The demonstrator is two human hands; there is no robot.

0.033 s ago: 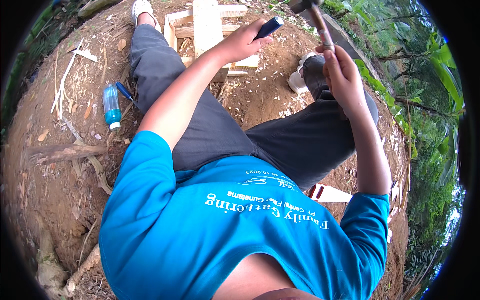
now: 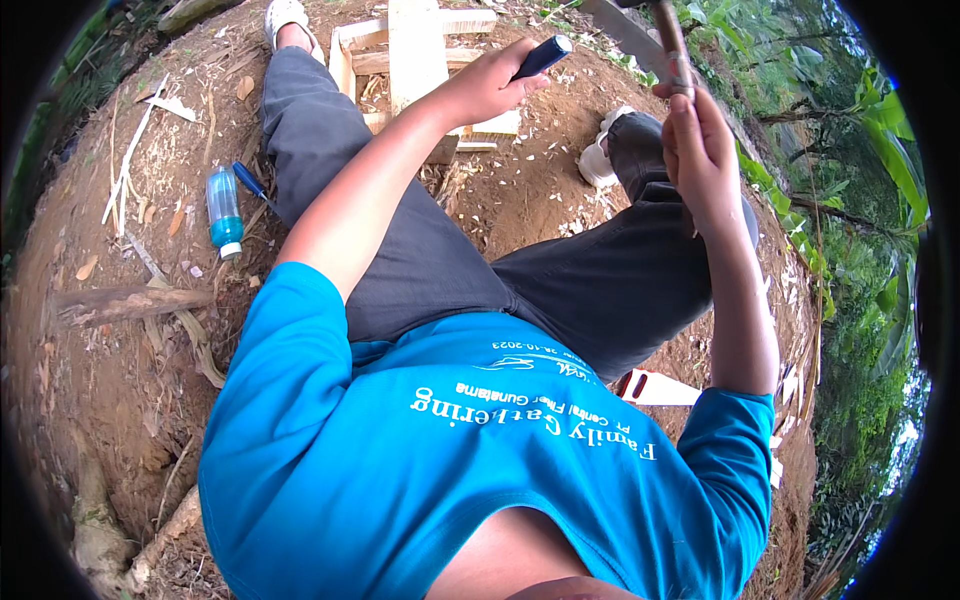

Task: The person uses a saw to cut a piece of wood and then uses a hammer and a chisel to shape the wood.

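My left hand (image 2: pixel 488 86) is closed round the dark blue handle of a chisel (image 2: pixel 541 57), whose blade is hidden behind the hand. It is held over a pale wooden board (image 2: pixel 416 50), which lies across a low frame of wooden pieces (image 2: pixel 465 22). Raised on the right, my right hand (image 2: pixel 703 160) grips a hammer (image 2: pixel 674 42) by its handle. The hammer's head is mostly cut off by the top of the picture. Hammer and chisel are apart.
To the left, a clear bottle with blue-green liquid (image 2: pixel 224 212) lies beside another dark-blue-handled tool (image 2: pixel 248 180). A saw (image 2: pixel 662 388) rests by my right thigh. A branch (image 2: pixel 130 307) and wood chips lie on the soil. Green plants (image 2: pixel 880 130) border the right side.
My right hand has swung a little to the right with the hammer, and the hammer's head has moved right and up. My left hand and the chisel have barely moved.
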